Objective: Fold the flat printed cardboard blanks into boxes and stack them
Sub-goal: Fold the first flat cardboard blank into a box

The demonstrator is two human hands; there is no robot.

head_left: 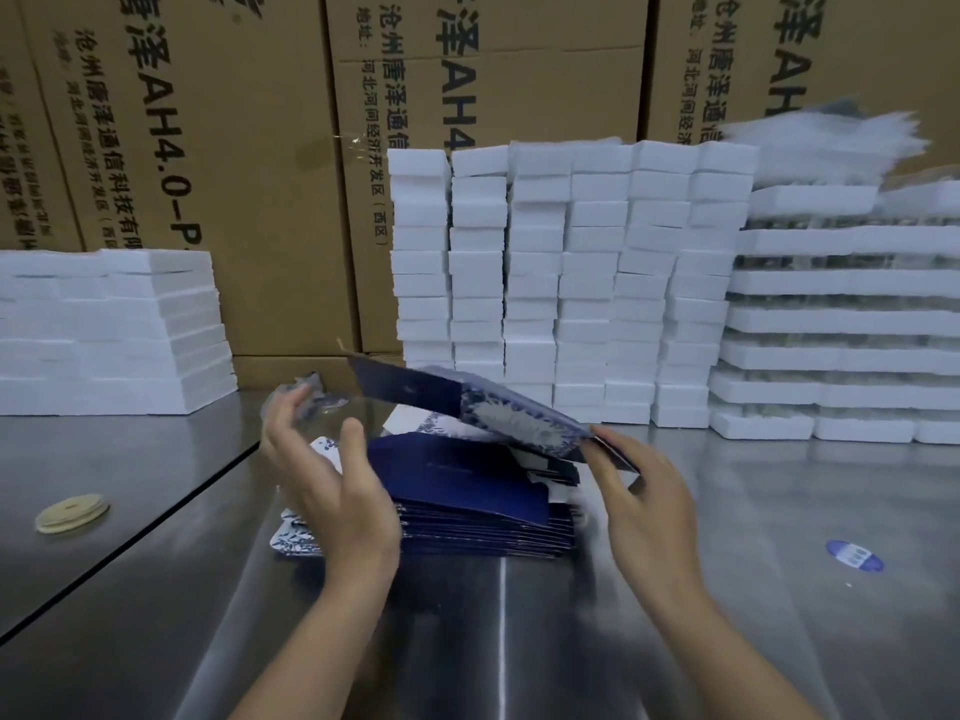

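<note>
your right hand [644, 506] pinches the near right corner of one flat printed blank [467, 402], thumb and fingers closed on its edge. that blank is lifted and tilted, its far left end raised above the stack of blanks [467, 511], which lies on the steel table [519, 641] between your hands. your left hand [332, 475] is spread, fingers straight and apart, holding nothing, at the stack's left side; whether it touches the stack cannot be told. behind the stack stand columns of white foam blocks [545, 278], with foam trays [831, 304] to their right and a lower foam pile [104, 324] far left. printed brown cartons [208, 148] back them. a blue oval sticker [854, 555] lies on the table at right, a pale round disc [71, 513] at left.
</note>
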